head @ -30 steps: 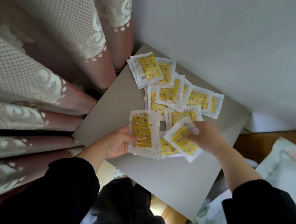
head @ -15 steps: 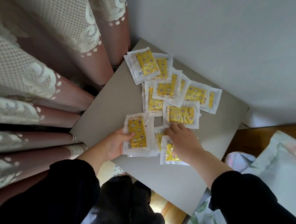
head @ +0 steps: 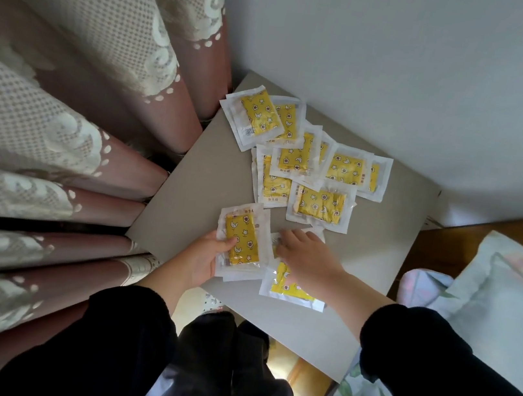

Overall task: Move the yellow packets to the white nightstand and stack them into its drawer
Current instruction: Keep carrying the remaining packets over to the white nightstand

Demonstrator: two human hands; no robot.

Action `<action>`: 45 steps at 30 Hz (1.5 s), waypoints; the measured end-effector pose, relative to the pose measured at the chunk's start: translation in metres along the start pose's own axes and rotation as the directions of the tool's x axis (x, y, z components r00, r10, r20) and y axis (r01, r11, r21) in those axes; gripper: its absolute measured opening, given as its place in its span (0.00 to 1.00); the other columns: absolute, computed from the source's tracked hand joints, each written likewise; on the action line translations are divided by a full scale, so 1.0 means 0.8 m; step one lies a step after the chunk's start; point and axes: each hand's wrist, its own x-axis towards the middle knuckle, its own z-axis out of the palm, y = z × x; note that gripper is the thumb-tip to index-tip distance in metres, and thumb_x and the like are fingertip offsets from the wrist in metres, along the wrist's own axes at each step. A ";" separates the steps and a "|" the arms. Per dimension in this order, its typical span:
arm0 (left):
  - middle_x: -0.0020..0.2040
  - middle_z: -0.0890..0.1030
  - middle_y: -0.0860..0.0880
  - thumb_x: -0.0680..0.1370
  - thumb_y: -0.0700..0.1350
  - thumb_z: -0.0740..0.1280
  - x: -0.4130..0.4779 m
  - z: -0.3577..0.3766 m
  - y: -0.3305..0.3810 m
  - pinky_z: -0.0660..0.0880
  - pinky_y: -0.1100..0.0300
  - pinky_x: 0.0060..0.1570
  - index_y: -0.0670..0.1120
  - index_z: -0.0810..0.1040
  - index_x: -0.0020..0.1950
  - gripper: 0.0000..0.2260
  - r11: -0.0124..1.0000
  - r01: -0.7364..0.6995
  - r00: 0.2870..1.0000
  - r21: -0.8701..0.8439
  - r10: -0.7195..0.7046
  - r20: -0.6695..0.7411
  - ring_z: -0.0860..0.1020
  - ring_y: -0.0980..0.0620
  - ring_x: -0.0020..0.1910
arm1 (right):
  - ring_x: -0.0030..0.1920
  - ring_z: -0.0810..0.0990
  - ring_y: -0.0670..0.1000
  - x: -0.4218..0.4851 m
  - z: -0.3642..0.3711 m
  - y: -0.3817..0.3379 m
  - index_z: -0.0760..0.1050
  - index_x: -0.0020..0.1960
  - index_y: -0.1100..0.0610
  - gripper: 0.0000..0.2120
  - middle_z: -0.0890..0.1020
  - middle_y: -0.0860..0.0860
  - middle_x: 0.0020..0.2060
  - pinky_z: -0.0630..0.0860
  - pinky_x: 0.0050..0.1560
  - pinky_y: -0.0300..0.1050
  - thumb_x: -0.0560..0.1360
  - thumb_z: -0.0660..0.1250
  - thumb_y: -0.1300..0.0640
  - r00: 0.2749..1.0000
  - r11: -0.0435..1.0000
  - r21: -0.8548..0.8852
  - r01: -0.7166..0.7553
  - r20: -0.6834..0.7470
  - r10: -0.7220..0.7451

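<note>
Packets [head: 345, 169] in yellow lie scattered on the white nightstand [head: 192, 194]; the left hand [head: 199, 261] clasps a gathered stack [head: 241, 245] at the near edge, the right hand [head: 308, 262], grip loose, flattens more nearby, likely for the drawer.

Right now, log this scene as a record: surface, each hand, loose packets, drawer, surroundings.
surface: white nightstand top, set in a corner against the wall
left hand: grips a small stack of yellow packets
right hand: rests on overlapping packets beside that stack; grip unclear
loose packets: scattered and overlapping across the far half of the top
drawer: not in view
left of nightstand: lace-trimmed curtain
right of nightstand: pillow
</note>
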 end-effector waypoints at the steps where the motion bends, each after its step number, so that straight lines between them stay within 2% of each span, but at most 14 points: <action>1: 0.42 0.85 0.47 0.80 0.36 0.61 -0.001 -0.001 0.000 0.81 0.57 0.36 0.45 0.76 0.56 0.08 1.000 -0.002 1.000 -0.008 0.002 -0.004 0.84 0.51 0.38 | 0.64 0.68 0.56 -0.001 -0.001 -0.002 0.71 0.64 0.56 0.26 0.70 0.54 0.64 0.66 0.64 0.49 0.70 0.73 0.48 1.000 1.000 0.016 0.002 -0.007 -0.002; 4: 0.41 0.85 0.48 0.80 0.36 0.61 -0.003 -0.006 0.000 0.81 0.57 0.35 0.45 0.76 0.55 0.08 1.000 -0.009 1.000 -0.004 0.009 -0.013 0.84 0.51 0.38 | 0.73 0.58 0.56 -0.004 -0.004 -0.002 0.65 0.71 0.52 0.35 0.61 0.53 0.73 0.54 0.72 0.50 0.68 0.72 0.42 0.996 0.986 0.140 -0.090 -0.003 0.091; 7: 0.41 0.85 0.49 0.80 0.35 0.61 -0.003 -0.008 -0.001 0.80 0.58 0.36 0.46 0.76 0.54 0.08 1.000 -0.018 1.000 0.009 0.018 -0.023 0.84 0.52 0.38 | 0.76 0.49 0.58 -0.013 -0.003 -0.001 0.53 0.76 0.53 0.47 0.52 0.55 0.76 0.48 0.75 0.56 0.66 0.74 0.42 0.988 0.989 0.060 -0.134 0.085 0.129; 12: 0.45 0.84 0.47 0.80 0.36 0.61 -0.001 -0.008 -0.005 0.80 0.55 0.43 0.46 0.77 0.54 0.08 0.999 -0.009 0.999 0.036 0.010 -0.037 0.83 0.51 0.41 | 0.71 0.59 0.57 -0.009 -0.001 0.006 0.52 0.76 0.55 0.50 0.61 0.54 0.70 0.53 0.73 0.53 0.63 0.77 0.45 0.983 0.990 -0.020 -0.143 0.114 0.144; 19: 0.48 0.82 0.45 0.80 0.35 0.62 0.000 -0.001 -0.008 0.77 0.53 0.47 0.43 0.75 0.57 0.08 0.996 -0.012 0.997 0.087 0.018 -0.069 0.80 0.47 0.45 | 0.63 0.67 0.54 -0.001 -0.007 0.008 0.67 0.62 0.57 0.36 0.71 0.51 0.60 0.63 0.65 0.47 0.62 0.78 0.43 0.968 0.968 0.095 -0.231 0.127 0.218; 23: 0.48 0.82 0.45 0.80 0.35 0.62 0.002 0.000 -0.011 0.77 0.53 0.46 0.43 0.76 0.57 0.08 0.995 -0.007 0.996 0.096 0.015 -0.087 0.80 0.48 0.45 | 0.52 0.76 0.54 0.003 -0.019 0.000 0.73 0.54 0.57 0.25 0.75 0.51 0.52 0.70 0.46 0.45 0.64 0.77 0.47 0.944 0.937 0.152 -0.315 0.155 0.292; 27: 0.47 0.82 0.46 0.80 0.35 0.62 0.004 0.002 -0.014 0.78 0.54 0.44 0.44 0.76 0.54 0.07 0.997 0.001 0.995 0.083 0.007 -0.096 0.80 0.48 0.45 | 0.51 0.79 0.54 0.000 -0.018 -0.006 0.72 0.57 0.55 0.18 0.79 0.50 0.49 0.69 0.40 0.43 0.70 0.71 0.53 0.914 0.857 0.318 -0.405 0.180 0.365; 29: 0.48 0.81 0.45 0.80 0.34 0.62 0.003 0.004 -0.016 0.77 0.53 0.46 0.43 0.76 0.56 0.08 0.996 -0.001 0.995 0.093 0.010 -0.101 0.80 0.48 0.45 | 0.50 0.79 0.54 -0.002 -0.017 -0.004 0.72 0.56 0.56 0.16 0.78 0.50 0.46 0.70 0.40 0.43 0.70 0.70 0.56 0.878 0.728 0.493 -0.476 0.226 0.421; 32: 0.49 0.81 0.45 0.79 0.34 0.63 -0.001 0.006 -0.017 0.77 0.51 0.48 0.42 0.75 0.58 0.09 0.995 -0.002 0.994 0.102 0.013 -0.112 0.80 0.47 0.46 | 0.37 0.76 0.49 -0.012 -0.018 0.002 0.70 0.44 0.58 0.14 0.75 0.51 0.37 0.71 0.34 0.40 0.68 0.75 0.55 0.789 0.416 0.695 -0.587 0.375 0.486; 34: 0.50 0.81 0.45 0.79 0.34 0.63 -0.010 0.010 -0.015 0.77 0.50 0.52 0.43 0.76 0.56 0.08 0.994 -0.006 0.993 0.109 0.018 -0.117 0.80 0.45 0.49 | 0.32 0.72 0.48 -0.027 -0.021 0.004 0.70 0.38 0.57 0.15 0.74 0.51 0.32 0.68 0.30 0.39 0.68 0.76 0.54 0.740 0.193 0.780 -0.595 0.440 0.508; 37: 0.49 0.81 0.46 0.79 0.34 0.64 -0.033 0.022 -0.009 0.76 0.49 0.54 0.45 0.76 0.53 0.07 0.987 -0.010 0.993 0.157 0.028 -0.116 0.80 0.45 0.50 | 0.35 0.75 0.51 -0.058 -0.037 -0.001 0.74 0.40 0.59 0.14 0.78 0.53 0.35 0.70 0.34 0.40 0.69 0.76 0.52 0.704 -0.075 0.844 -0.531 0.488 0.517; 41: 0.47 0.81 0.48 0.78 0.35 0.65 -0.072 0.049 0.001 0.73 0.48 0.61 0.48 0.75 0.49 0.07 0.968 -0.036 0.991 0.248 0.066 -0.114 0.78 0.45 0.54 | 0.44 0.81 0.52 -0.095 -0.058 -0.019 0.75 0.48 0.58 0.10 0.82 0.53 0.44 0.77 0.45 0.44 0.72 0.73 0.55 0.711 -0.301 0.859 -0.414 0.512 0.482; 44: 0.52 0.81 0.46 0.77 0.37 0.68 -0.092 0.059 0.005 0.74 0.47 0.60 0.46 0.76 0.53 0.07 0.957 -0.032 0.991 0.288 0.068 -0.117 0.79 0.46 0.52 | 0.41 0.82 0.48 -0.119 -0.066 -0.030 0.75 0.46 0.56 0.06 0.83 0.52 0.46 0.76 0.38 0.39 0.73 0.71 0.62 0.723 -0.422 0.865 -0.271 0.473 0.504; 45: 0.56 0.81 0.45 0.75 0.41 0.72 -0.093 0.058 0.007 0.73 0.46 0.62 0.44 0.76 0.58 0.13 0.958 -0.031 0.992 0.284 0.065 -0.111 0.79 0.46 0.56 | 0.42 0.82 0.49 -0.125 -0.064 -0.033 0.76 0.45 0.55 0.06 0.83 0.52 0.46 0.76 0.40 0.41 0.72 0.72 0.63 0.708 -0.426 0.870 -0.246 0.462 0.534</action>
